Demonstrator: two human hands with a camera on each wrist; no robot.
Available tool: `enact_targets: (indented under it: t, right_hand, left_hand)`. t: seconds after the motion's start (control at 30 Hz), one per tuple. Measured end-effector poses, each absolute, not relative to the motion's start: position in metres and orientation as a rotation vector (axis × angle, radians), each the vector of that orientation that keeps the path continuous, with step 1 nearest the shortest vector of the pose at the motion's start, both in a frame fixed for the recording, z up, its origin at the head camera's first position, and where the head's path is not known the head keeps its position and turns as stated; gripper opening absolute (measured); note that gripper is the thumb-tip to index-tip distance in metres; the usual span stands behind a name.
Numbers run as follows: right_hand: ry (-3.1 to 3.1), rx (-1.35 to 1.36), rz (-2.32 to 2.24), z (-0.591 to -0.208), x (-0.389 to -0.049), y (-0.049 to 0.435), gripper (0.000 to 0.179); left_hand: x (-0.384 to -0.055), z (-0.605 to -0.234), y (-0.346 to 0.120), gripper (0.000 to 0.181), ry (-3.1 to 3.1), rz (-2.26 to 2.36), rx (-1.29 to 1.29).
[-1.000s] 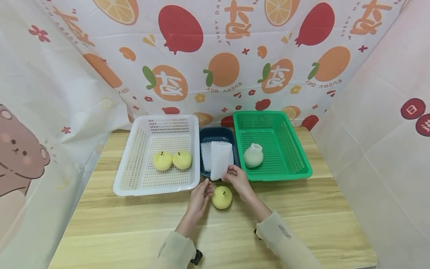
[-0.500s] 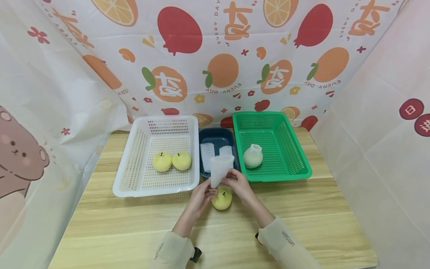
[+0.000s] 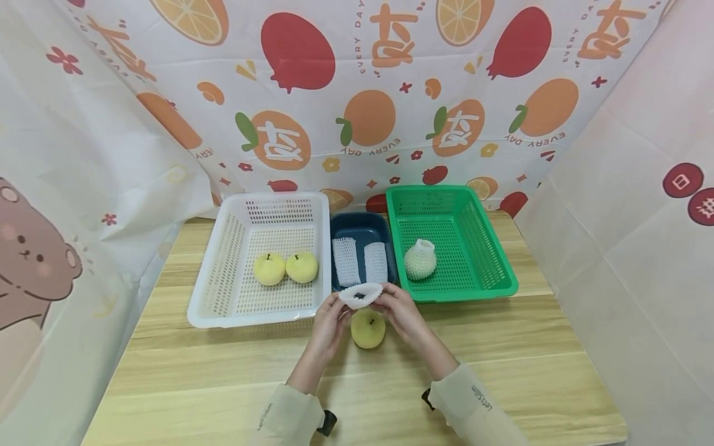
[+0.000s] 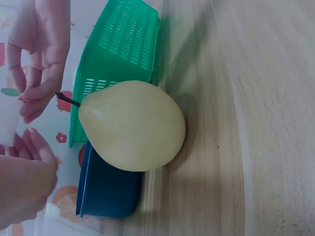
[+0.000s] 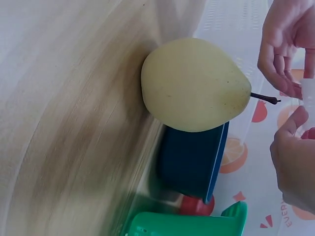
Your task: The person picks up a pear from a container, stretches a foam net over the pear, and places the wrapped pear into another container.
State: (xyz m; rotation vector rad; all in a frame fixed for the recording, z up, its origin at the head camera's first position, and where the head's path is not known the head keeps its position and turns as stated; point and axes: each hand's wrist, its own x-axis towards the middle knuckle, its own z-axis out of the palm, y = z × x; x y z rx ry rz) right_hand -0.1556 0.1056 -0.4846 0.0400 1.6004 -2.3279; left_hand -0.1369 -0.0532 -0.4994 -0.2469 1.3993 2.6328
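Observation:
Both hands hold a white foam net sleeve point(image 3: 369, 301) just above a yellow pear point(image 3: 367, 331), with its mouth stretched into an oval. My left hand point(image 3: 326, 325) pinches its left edge, and my right hand point(image 3: 401, 314) pinches the right edge. The pear stands stem up on the table, apart from the sleeve. In the left wrist view, the pear point(image 4: 133, 125) fills the middle, and part of the sleeve point(image 4: 7, 120) shows at the left edge. The right wrist view has the sleeve point(image 5: 308, 96) at its right edge, partly cut off.
Two pears point(image 3: 269, 269) sit in a white basket point(image 3: 203, 297) at the left. A dark blue tray point(image 3: 365, 222) behind the hands bears two flat foam sleeves point(image 3: 347, 261). To the right, a green basket point(image 3: 474, 248) holds a pear in a foam sleeve point(image 3: 420, 260).
The foam sleeve has come out of the blue tray toward me, over the pear. My left hand has taken hold of it too, and its mouth now stands spread.

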Motion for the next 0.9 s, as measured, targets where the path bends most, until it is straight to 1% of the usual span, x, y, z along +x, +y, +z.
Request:
enact_targets:
  t: [0.03, 0.17, 0.27, 0.37, 0.5, 0.6, 0.77, 0.9]
  right_hand:
    - [1.565, 0.039, -2.334, -0.4840, -0.1554, 0.1062, 0.019]
    - [1.435, 0.033, -2.322, -0.4823, -0.1536, 0.1092, 0.021]
    - [1.366, 0.009, -2.286, -0.4843, -0.1538, 0.1108, 0.020]
    - [1.353, -0.016, -2.220, -0.4836, -0.1539, 0.1115, 0.023]
    - [1.337, -0.015, -2.192, -0.4812, -0.1543, 0.1113, 0.034]
    - [1.296, 0.002, -2.232, -0.4791, -0.1548, 0.1109, 0.034]
    - [1.162, 0.016, -2.339, -0.4783, -0.1554, 0.1105, 0.023]
    - [1.012, 0.014, -2.434, -0.4773, -0.1537, 0.1095, 0.028]
  left_hand:
    - [-0.1369, -0.4983, -0.0534, 0.010, 1.361, 2.658, -0.241]
    - [-0.1353, -0.4948, -0.0537, 0.022, 1.260, 2.688, -0.200]
    - [-0.1352, -0.4937, -0.0528, 0.021, 1.261, 2.671, -0.195]
    - [-0.1357, -0.4924, -0.0520, 0.011, 1.274, 2.648, -0.215]
    - [-0.1357, -0.4918, -0.0518, 0.012, 1.306, 2.613, -0.185]
    - [-0.1354, -0.4924, -0.0515, 0.017, 1.352, 2.588, -0.137]
    - [-0.1358, -0.4924, -0.0505, 0.028, 1.364, 2.582, -0.115]
    - [-0.1362, -0.4904, -0.0508, 0.037, 1.132, 2.637, -0.126]
